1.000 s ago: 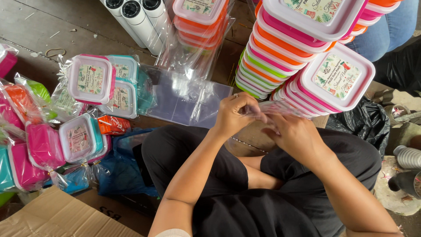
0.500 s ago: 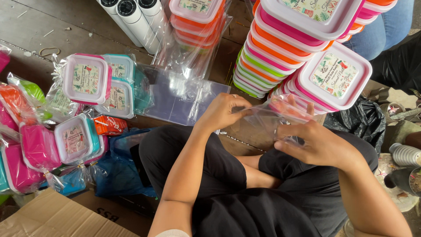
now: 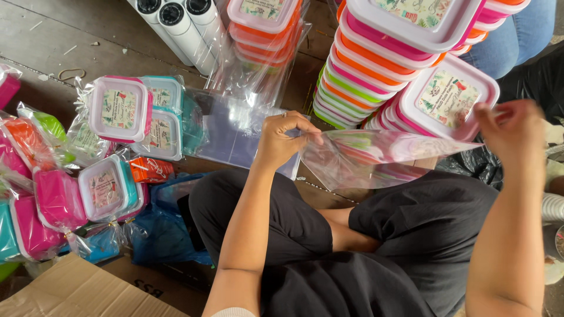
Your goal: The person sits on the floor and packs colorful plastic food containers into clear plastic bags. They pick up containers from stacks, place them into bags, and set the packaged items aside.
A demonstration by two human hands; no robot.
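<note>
1. Head view shows my left hand (image 3: 285,141) pinching one edge of a clear plastic bag (image 3: 376,158), fingers closed on the film.
2. My right hand (image 3: 511,132) grips the opposite edge, also closed on it, so the bag hangs stretched flat between both hands, above my lap and in front of the stacked lidded boxes (image 3: 376,64).
3. To do this well, I judge both pinches should sit at the bag's mouth, thumbs on one layer and fingers on the other, then slide apart to separate the layers.
4. I would keep the pull even; thin film like this may tear or cling if jerked.
5. One white-lidded box (image 3: 446,97) leans on the stack just behind the bag, near my right hand.
6. Wrapped boxes (image 3: 126,114) lie on the floor (image 3: 70,35) to my left, well apart from the bag.
</note>
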